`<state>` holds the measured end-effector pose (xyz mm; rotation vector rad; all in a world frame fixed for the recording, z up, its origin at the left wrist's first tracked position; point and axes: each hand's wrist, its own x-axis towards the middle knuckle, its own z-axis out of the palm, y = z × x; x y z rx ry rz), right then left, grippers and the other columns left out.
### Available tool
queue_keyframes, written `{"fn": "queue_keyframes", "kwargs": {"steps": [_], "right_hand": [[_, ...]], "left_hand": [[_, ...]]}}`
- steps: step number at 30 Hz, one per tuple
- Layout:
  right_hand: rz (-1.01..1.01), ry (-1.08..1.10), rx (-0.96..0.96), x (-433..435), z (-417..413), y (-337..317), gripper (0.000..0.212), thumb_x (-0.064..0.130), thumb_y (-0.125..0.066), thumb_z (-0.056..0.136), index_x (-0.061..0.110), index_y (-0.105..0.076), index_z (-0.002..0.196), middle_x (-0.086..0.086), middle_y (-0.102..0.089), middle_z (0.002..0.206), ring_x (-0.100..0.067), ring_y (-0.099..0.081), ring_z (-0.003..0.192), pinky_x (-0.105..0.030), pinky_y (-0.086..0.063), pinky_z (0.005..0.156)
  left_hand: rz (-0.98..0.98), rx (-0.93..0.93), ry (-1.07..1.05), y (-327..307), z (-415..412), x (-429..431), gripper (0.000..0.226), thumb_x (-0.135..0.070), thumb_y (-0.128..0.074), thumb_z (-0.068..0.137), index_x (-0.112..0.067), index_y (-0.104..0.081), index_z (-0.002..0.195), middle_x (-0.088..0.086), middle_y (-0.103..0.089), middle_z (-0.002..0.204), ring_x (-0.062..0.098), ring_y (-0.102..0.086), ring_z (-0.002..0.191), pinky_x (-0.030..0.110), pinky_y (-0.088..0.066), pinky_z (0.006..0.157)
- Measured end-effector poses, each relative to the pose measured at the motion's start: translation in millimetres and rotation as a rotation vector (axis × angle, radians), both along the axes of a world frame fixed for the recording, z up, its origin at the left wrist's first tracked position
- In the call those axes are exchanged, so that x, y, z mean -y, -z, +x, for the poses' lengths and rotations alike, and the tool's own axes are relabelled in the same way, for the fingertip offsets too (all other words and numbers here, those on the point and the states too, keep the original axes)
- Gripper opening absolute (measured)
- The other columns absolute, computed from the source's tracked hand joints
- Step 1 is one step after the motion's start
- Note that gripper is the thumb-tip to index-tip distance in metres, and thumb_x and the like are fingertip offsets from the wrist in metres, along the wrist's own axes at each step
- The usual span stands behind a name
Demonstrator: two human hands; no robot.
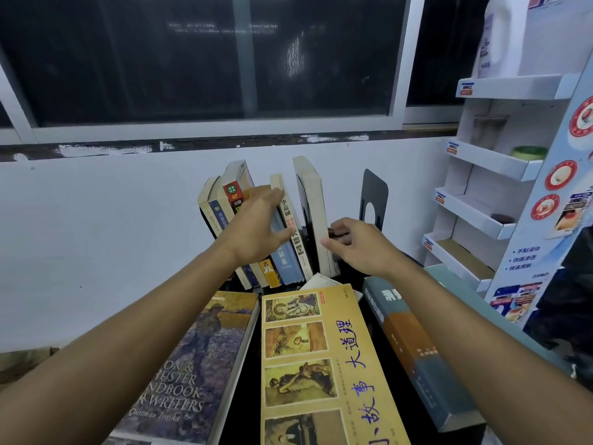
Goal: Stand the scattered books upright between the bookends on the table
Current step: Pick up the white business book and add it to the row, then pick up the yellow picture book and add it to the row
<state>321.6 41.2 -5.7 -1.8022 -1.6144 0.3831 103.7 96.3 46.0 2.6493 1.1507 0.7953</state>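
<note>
Against the wall (pixel 96 220) leans a row of books (pixel 237 200); right of it stands a single book (pixel 316 207), then a bookend (pixel 373 194). Before them three books (pixel 321 364) lie flat, side by side.

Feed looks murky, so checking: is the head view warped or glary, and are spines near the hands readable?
Head view: wide-angle bend bows the window frame and shelf; dim, bluish light; reflections streak the glass; spines of standing books sharp, partly covered by the left hand; right hand pinches the pale book.

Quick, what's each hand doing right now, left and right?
Left hand: open, fingers flat against the leaning books.
Right hand: grip closed on the pale upright book.
</note>
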Motion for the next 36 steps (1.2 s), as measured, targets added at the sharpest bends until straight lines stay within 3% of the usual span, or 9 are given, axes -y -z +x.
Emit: {"fn": "queue_keyframes", "kwargs": {"steps": [10, 14, 16, 18, 20, 22, 26, 30, 36], "right_hand": [[-0.068, -0.041, 0.078, 72, -5, 0, 0.05, 0.048, -0.067, 0.092, 0.016, -0.06, 0.13, 0.005, -0.065, 0.12, -0.007, -0.063, 0.104, -0.023, -0.051, 0.088], [-0.197, 0.011, 0.145, 99, -14, 13, 0.042, 0.054, -0.066, 0.09, 0.02, -0.065, 0.115, 0.004, -0.066, 0.111, -0.007, -0.066, 0.094, -0.026, -0.053, 0.079], [-0.268, 0.025, 0.15, 110, -22, 19, 0.036, 0.054, -0.066, 0.09, 0.021, -0.068, 0.104, 0.007, -0.069, 0.103, -0.007, -0.068, 0.086, -0.031, -0.058, 0.075], [-0.325, 0.018, 0.165, 120, -29, 21, 0.027, 0.05, -0.065, 0.093, 0.023, -0.068, 0.092, 0.015, -0.069, 0.088, 0.002, -0.066, 0.073, -0.021, -0.052, 0.059], [-0.371, 0.018, 0.178, 126, -33, 23, 0.025, 0.046, -0.065, 0.095, 0.028, -0.061, 0.078, 0.018, -0.062, 0.073, 0.006, -0.058, 0.057, -0.012, -0.037, 0.045], [-0.409, 0.015, 0.174, 129, -37, 22, 0.03, 0.043, -0.065, 0.096, 0.031, -0.053, 0.07, 0.02, -0.057, 0.065, 0.008, -0.052, 0.048, -0.01, -0.031, 0.039], [-0.476, -0.016, 0.146, 129, -38, 23, 0.031, 0.044, -0.066, 0.094, 0.029, -0.056, 0.069, 0.019, -0.06, 0.067, 0.005, -0.057, 0.056, -0.013, -0.037, 0.047], [-0.521, -0.031, 0.027, 126, -39, 27, 0.021, 0.045, -0.069, 0.092, 0.024, -0.069, 0.088, 0.012, -0.074, 0.078, -0.007, -0.074, 0.07, -0.026, -0.061, 0.066], [-0.505, -0.056, -0.123, 125, -35, 27, 0.024, 0.032, -0.073, 0.092, 0.025, -0.061, 0.072, 0.016, -0.071, 0.06, -0.001, -0.071, 0.061, -0.02, -0.057, 0.057]], "left_hand": [[-0.193, -0.09, -0.026, 33, -33, 57, 0.072, -0.037, -0.072, 0.092, -0.013, -0.041, 0.153, 0.002, -0.045, 0.156, 0.021, -0.046, 0.14, 0.037, -0.041, 0.115], [-0.285, -0.264, -0.041, 50, -48, 77, 0.051, -0.043, -0.07, 0.092, -0.015, -0.062, 0.134, 0.001, -0.067, 0.128, 0.019, -0.059, 0.123, 0.035, -0.052, 0.1], [-0.333, -0.324, -0.036, 57, -53, 85, 0.034, -0.043, -0.069, 0.092, -0.019, -0.071, 0.116, -0.004, -0.071, 0.101, 0.014, -0.066, 0.1, 0.028, -0.055, 0.081], [-0.35, -0.365, -0.053, 61, -56, 92, 0.021, -0.043, -0.068, 0.093, -0.022, -0.068, 0.09, -0.007, -0.065, 0.082, 0.009, -0.061, 0.075, 0.021, -0.046, 0.058], [-0.379, -0.373, -0.075, 67, -58, 94, 0.024, -0.044, -0.07, 0.092, -0.02, -0.07, 0.09, -0.008, -0.066, 0.083, 0.008, -0.062, 0.075, 0.022, -0.048, 0.058], [-0.428, -0.358, -0.088, 72, -59, 94, 0.03, -0.045, -0.072, 0.09, -0.017, -0.073, 0.1, -0.004, -0.072, 0.094, 0.012, -0.068, 0.085, 0.033, -0.059, 0.074], [-0.486, -0.399, -0.077, 79, -56, 96, 0.035, -0.05, -0.07, 0.089, -0.017, -0.066, 0.098, -0.004, -0.068, 0.093, 0.013, -0.066, 0.082, 0.031, -0.057, 0.071], [-0.493, -0.431, -0.094, 80, -49, 96, 0.031, -0.048, -0.07, 0.091, -0.017, -0.064, 0.088, -0.004, -0.066, 0.085, 0.011, -0.063, 0.074, 0.024, -0.05, 0.06], [-0.535, -0.364, -0.11, 84, -49, 95, 0.03, -0.047, -0.071, 0.09, -0.021, -0.061, 0.079, -0.005, -0.065, 0.079, 0.009, -0.062, 0.071, 0.02, -0.043, 0.054]]}}
